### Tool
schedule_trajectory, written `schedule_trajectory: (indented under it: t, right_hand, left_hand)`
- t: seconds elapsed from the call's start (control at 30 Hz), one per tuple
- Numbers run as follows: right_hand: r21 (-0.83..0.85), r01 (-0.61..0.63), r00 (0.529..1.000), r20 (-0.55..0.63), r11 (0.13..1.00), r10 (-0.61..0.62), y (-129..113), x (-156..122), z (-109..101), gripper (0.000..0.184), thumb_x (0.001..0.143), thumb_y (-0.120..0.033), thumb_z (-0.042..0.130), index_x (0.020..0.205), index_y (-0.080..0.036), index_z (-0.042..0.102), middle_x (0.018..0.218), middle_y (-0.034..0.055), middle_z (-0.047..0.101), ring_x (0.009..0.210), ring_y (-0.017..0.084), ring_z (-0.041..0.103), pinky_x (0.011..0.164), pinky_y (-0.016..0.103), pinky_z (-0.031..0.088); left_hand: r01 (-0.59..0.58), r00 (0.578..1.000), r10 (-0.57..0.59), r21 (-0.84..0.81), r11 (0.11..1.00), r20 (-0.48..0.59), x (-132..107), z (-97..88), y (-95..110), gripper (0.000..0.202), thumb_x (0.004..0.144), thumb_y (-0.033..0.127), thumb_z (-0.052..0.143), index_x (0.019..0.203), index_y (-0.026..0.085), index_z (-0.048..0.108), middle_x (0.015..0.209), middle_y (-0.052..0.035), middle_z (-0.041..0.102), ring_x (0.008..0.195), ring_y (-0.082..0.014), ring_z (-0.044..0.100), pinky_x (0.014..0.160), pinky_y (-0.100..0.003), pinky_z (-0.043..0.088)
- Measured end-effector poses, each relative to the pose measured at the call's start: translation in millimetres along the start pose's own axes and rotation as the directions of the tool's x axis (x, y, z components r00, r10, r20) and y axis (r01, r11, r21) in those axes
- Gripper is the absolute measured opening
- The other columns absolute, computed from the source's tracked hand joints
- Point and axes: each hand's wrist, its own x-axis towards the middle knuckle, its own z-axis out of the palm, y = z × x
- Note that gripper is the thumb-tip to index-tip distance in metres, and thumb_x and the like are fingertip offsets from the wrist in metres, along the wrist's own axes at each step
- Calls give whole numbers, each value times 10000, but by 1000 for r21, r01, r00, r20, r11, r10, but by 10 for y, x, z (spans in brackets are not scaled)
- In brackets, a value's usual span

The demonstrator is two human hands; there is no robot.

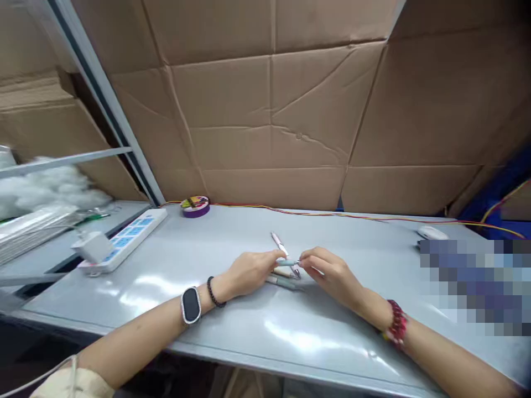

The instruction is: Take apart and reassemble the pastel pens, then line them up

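Observation:
Near the middle of the table, my left hand is closed around the barrel of a light blue pen. My right hand pinches at that pen's tip end, fingers pressed together; whether a small part sits between them is too small to tell. Behind the hands a pinkish-white pen lies slanted on the table. A beige pen and a grey-green pen lie just below the held one, partly hidden by my left hand.
A white power strip with a plugged-in white adapter stands at left. A roll of purple tape sits by the cardboard wall. Thin wires run along the table's back edge. A white mouse lies at right, near a blurred area.

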Motion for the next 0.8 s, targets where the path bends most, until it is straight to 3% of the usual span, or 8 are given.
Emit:
schedule_trajectory:
  t: [0.23, 0.37, 0.53, 0.7, 0.8]
  right_hand:
    - [39, -36, 999, 17, 999, 35, 17, 17, -15, 125, 844, -100, 470, 866, -194, 549, 805, 46, 600, 720, 135, 556, 627, 258, 476]
    - [85, -75, 997, 15, 994, 74, 32, 11, -25, 91, 839, -150, 517, 907, -198, 554, 786, 30, 609, 714, 134, 575, 636, 260, 487]
    - [106, -95, 995, 21, 990, 93, 35, 9, -14, 90, 846, -153, 514, 911, -198, 557, 776, 24, 628, 709, 134, 587, 633, 263, 492]
    - [108, -118, 992, -19, 987, 121, 58, -8, -18, 81, 856, -180, 498, 892, -210, 564, 784, 16, 647, 703, 133, 610, 640, 261, 508]
    - [66, -203, 976, -65, 977, 207, 124, -7, -68, 76, 851, -204, 500, 879, -217, 570, 789, 16, 653, 701, 143, 614, 645, 278, 510]
  left_hand:
    - [-21, 1000, 22, 53, 998, -15, -34, 16, -76, 251, 911, 167, 284, 1084, 200, 463, 738, -2, 579, 688, -155, 555, 602, -226, 394]
    - [-74, 997, 75, 22, 997, -23, -39, -30, -91, 334, 914, 164, 279, 1212, 235, 414, 743, -7, 550, 685, -147, 525, 614, -218, 387]
    - [-195, 980, 193, 30, 980, 51, -29, -78, -82, 399, 928, 218, 311, 1311, 328, 330, 752, 11, 546, 643, -123, 514, 596, -198, 365]
    - [-175, 984, 174, 32, 984, 50, -29, -79, -88, 395, 925, 215, 316, 1302, 326, 359, 749, 8, 559, 632, -120, 516, 569, -197, 359]
    - [-157, 988, 157, -6, 988, -7, -34, -71, -119, 385, 929, 206, 301, 1293, 314, 366, 764, 8, 565, 652, -119, 522, 592, -203, 371]
